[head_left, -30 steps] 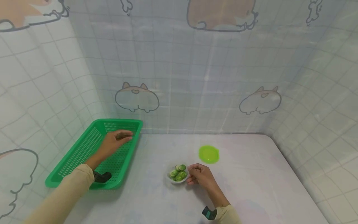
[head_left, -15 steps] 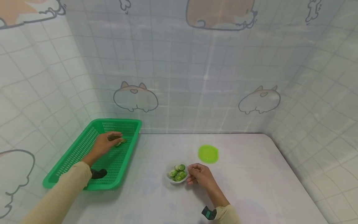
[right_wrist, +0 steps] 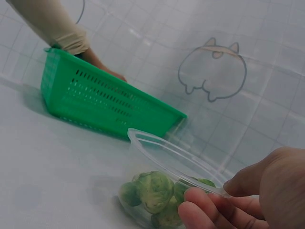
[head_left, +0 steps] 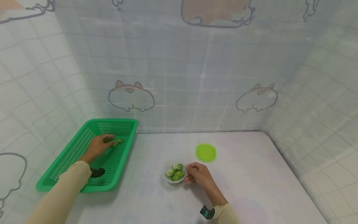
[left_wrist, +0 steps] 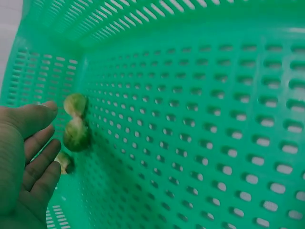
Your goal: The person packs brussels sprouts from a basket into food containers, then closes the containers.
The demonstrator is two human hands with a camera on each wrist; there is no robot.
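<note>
My left hand [head_left: 98, 146] reaches down inside the green basket [head_left: 118, 184], and its fingers are loosely extended with nothing between them. Close to those fingertips, in the left wrist view, Brussels sprouts lie on the basket's bottom: an upper sprout [left_wrist: 75, 104], a middle sprout [left_wrist: 77, 135] and a partly hidden sprout [left_wrist: 65, 162]. On the table, my right hand [head_left: 199, 175] pinches the rim of a small clear plastic tub [right_wrist: 164, 160] between thumb and fingers. Several whole Brussels sprouts [right_wrist: 155, 191] sit in that tub.
Right of the tub and farther back lies a bright green lid [head_left: 206, 152] on the white table [head_left: 251, 174]. Behind the table and along both sides hangs a patterned sheet [head_left: 181, 77]. The basket's slotted walls rise around my left hand.
My left hand has moved left and lower in the basket, and sprouts beside its fingertips have come into view. The right hand keeps its grip on the tub. The head view has shifted slightly.
</note>
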